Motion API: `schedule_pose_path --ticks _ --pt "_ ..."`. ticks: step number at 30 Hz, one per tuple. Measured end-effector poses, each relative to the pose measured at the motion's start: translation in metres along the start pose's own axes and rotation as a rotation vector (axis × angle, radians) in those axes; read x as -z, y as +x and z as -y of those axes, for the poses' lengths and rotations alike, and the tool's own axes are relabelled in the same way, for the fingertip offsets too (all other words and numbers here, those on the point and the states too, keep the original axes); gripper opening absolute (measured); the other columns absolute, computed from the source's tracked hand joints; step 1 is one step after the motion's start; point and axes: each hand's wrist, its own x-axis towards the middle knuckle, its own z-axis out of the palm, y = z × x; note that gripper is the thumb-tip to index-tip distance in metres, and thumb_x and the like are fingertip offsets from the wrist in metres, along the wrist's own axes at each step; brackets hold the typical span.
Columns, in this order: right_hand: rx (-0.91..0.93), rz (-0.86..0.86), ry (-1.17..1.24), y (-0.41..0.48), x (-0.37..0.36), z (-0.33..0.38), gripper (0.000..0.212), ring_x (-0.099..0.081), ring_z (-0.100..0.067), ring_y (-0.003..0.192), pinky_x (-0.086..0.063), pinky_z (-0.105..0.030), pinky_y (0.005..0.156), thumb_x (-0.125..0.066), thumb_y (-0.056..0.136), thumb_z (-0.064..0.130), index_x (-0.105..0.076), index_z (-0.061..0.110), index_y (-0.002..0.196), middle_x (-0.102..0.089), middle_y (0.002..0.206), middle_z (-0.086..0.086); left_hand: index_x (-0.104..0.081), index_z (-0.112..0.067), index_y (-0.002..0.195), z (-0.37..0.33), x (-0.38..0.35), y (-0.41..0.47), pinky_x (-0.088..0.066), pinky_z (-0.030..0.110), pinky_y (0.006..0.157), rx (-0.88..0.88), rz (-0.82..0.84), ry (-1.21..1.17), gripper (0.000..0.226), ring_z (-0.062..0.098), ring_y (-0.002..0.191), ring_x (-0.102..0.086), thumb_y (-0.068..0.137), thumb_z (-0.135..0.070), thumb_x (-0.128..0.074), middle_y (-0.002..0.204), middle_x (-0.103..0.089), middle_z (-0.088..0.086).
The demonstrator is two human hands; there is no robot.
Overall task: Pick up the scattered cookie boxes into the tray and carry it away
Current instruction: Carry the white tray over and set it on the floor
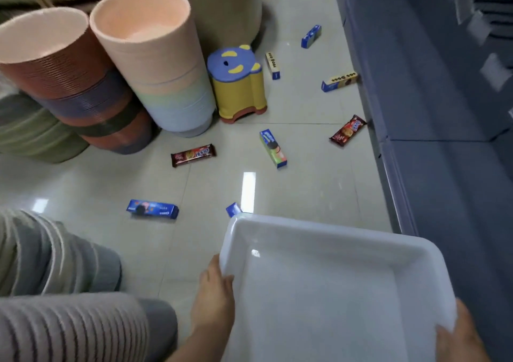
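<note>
Soft, blurry wide-angle view; ceiling-light glare on floor [305,189].

Cookie boxes [152,209] scattered beyond tray [319,231]

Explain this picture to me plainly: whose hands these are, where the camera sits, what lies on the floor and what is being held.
There is no machine here. A person wears a camera on the head, so you look down over their own arms. The left hand and right hand grip opposite edges of a white tray, which is empty. On the tiled floor lie scattered cookie packs: a blue box nearest, a brown wrapper, a green box, and others farther off. A small yellow stool and stacked tubs stand behind. Grey shelving runs along the right.
</note>
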Motion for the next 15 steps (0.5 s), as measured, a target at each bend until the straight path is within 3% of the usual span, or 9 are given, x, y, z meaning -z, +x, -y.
schedule_pose_path --ticks 2,4,9,15 --pt "0.001 0.007 -0.018 0.033 -0.010 0.036 0.080 -0.041 -0.049 0.125 -0.032 -0.050 0.106 -0.052 0.072 0.022 -0.027 0.007 0.146 -0.037 0.143 -0.032 -0.024 -0.020 0.145 -0.026 0.000 0.044 -0.041 0.040 0.095 0.004 -0.016 -0.001 0.054 0.031 0.119 -0.050 0.095 -0.023 -0.044 0.136 -0.043 0.011" --pt "0.025 -0.008 -0.072 0.066 -0.020 0.062 0.069 -0.045 -0.049 0.121 -0.035 -0.051 0.102 -0.056 0.086 0.003 -0.025 0.009 0.147 -0.039 0.142 -0.031 -0.025 -0.021 0.144 -0.049 0.002 0.081 -0.042 0.043 0.094 0.001 -0.026 0.010 0.054 0.033 0.116 -0.052 0.094 -0.023 -0.045 0.134 -0.044 0.012" --pt "0.116 -0.001 -0.066 0.153 -0.053 0.131 0.065 -0.048 -0.048 0.116 -0.036 -0.049 0.097 -0.050 0.089 -0.001 -0.024 0.010 0.147 -0.042 0.137 -0.032 -0.026 -0.025 0.141 -0.105 -0.008 0.179 -0.044 0.042 0.084 0.022 -0.028 0.032 0.049 0.034 0.103 -0.058 0.095 -0.025 -0.042 0.127 -0.047 0.010" --pt "0.175 -0.012 -0.180 0.259 -0.113 0.184 0.063 -0.057 -0.055 0.100 -0.043 -0.052 0.086 -0.055 0.085 -0.005 -0.032 0.002 0.143 -0.050 0.123 -0.041 -0.026 -0.026 0.139 -0.134 -0.058 0.282 -0.046 0.041 0.082 0.091 -0.019 -0.008 0.047 0.023 0.085 -0.051 0.095 -0.028 -0.041 0.122 -0.049 0.006"
